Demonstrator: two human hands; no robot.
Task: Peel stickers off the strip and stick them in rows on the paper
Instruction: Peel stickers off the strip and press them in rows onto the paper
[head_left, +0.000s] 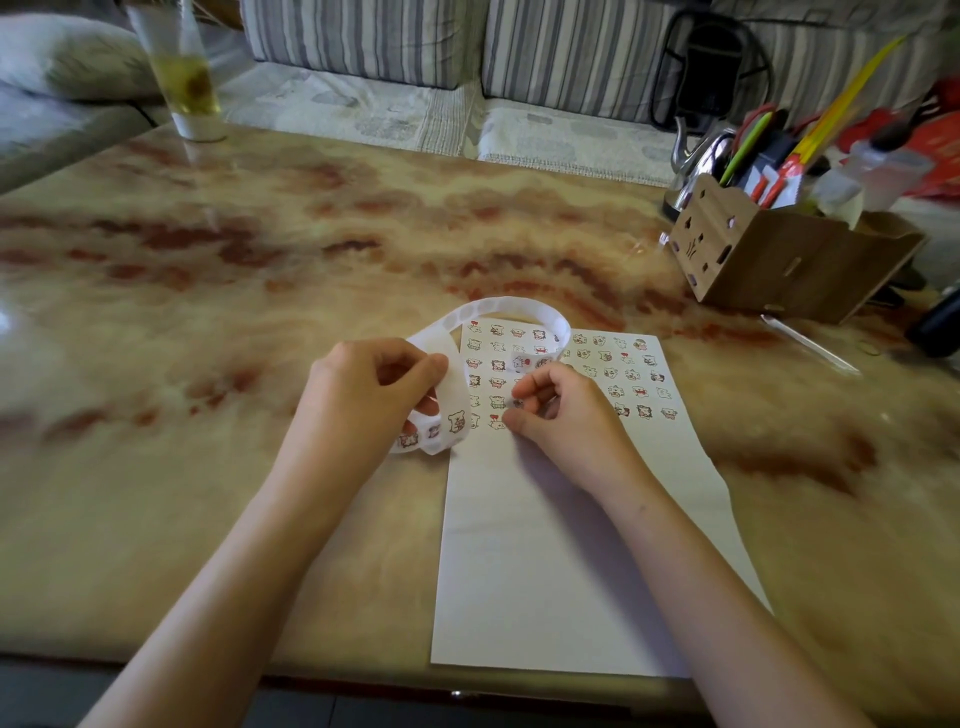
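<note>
A white sheet of paper (561, 545) lies on the marble-patterned table (260, 291), its upper part covered with rows of small cartoon stickers (631, 374). A long white sticker strip (498, 306) curls in a loop above the paper's top left. My left hand (363, 395) grips the strip near its lower end, where a few stickers remain on it. My right hand (561, 410) rests on the paper with fingers curled, thumb and forefinger pinching a small sticker (518, 402) right at the lowest row.
A cardboard organizer (779, 254) with pens, scissors and bottles stands at the right rear, a metal kettle (696, 156) behind it. A tall glass of yellow drink (182, 78) stands at the far left. A striped sofa runs behind the table.
</note>
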